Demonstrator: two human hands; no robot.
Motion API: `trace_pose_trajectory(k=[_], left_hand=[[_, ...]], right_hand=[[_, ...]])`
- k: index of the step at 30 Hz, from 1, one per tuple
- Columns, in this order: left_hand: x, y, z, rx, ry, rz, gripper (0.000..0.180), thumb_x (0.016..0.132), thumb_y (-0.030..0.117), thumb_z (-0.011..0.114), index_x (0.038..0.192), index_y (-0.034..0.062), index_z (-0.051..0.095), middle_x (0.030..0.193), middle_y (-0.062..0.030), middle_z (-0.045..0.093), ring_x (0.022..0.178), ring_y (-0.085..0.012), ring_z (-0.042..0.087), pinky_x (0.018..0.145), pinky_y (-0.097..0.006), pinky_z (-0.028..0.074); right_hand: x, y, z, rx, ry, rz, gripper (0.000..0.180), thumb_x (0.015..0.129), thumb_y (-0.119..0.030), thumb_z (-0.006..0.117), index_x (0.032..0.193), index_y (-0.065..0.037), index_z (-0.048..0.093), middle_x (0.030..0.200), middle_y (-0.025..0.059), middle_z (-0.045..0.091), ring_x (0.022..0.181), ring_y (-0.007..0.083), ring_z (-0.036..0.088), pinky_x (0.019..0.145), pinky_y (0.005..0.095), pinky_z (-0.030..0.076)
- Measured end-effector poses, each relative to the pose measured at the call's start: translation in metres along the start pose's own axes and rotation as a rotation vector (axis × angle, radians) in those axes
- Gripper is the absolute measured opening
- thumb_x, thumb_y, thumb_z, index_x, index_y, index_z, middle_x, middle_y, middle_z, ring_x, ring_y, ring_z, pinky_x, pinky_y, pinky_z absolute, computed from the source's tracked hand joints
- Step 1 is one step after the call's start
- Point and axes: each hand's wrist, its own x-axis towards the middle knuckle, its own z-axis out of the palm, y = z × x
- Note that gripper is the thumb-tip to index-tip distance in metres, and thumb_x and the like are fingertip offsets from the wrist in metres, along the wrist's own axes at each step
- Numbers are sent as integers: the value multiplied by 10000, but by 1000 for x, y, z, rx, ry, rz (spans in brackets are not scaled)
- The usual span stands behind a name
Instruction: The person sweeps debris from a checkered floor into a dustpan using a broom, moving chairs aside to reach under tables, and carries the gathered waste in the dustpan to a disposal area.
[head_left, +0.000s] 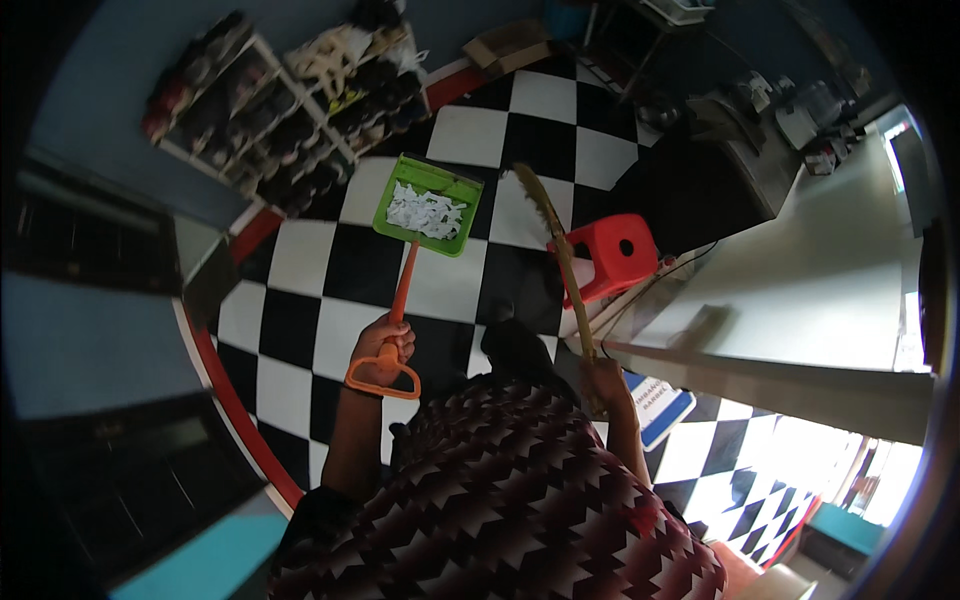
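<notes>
My left hand [385, 345] is wrapped round the orange handle of a dustpan, just above its loop-shaped end. The green pan of this dustpan [465, 230] is held out ahead of me, and a heap of white paper scraps [424, 210] lies in it. In my right hand [603, 385] is a long yellowish broom [568, 265], gripped near its lower end in the picture. Its ragged, curved tip points away from me, to the right of the dustpan. Whether the pan touches the floor I cannot tell.
A red plastic stool [622, 258] stands beside the broom, against a pale counter [800, 300]. Shoe racks [300, 95] line the far left wall, with a cardboard box [508, 48] to their right. A blue-and-white sign [660, 405] is near my right arm. The floor [300, 255] is black-and-white checkered.
</notes>
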Motion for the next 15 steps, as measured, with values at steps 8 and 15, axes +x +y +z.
trace_pose_trajectory(k=[8, 15], left_hand=[[212, 132, 109, -9, -130, -34, 89, 814, -26, 534, 861, 41, 500, 604, -29, 485, 519, -100, 464, 427, -225, 402], [382, 235, 232, 32, -198, -43, 107, 809, -37, 542, 853, 35, 475, 608, -35, 495, 519, -103, 468, 436, -220, 390]], right_hand=[[168, -64, -46, 40, -77, -32, 299, 813, -262, 619, 759, 32, 625, 621, 103, 619, 527, 171, 602, 491, 324, 473], [312, -150, -113, -76, -158, 59, 306, 807, -270, 622, 768, 34, 629, 632, 101, 622, 523, 180, 598, 511, 331, 471]])
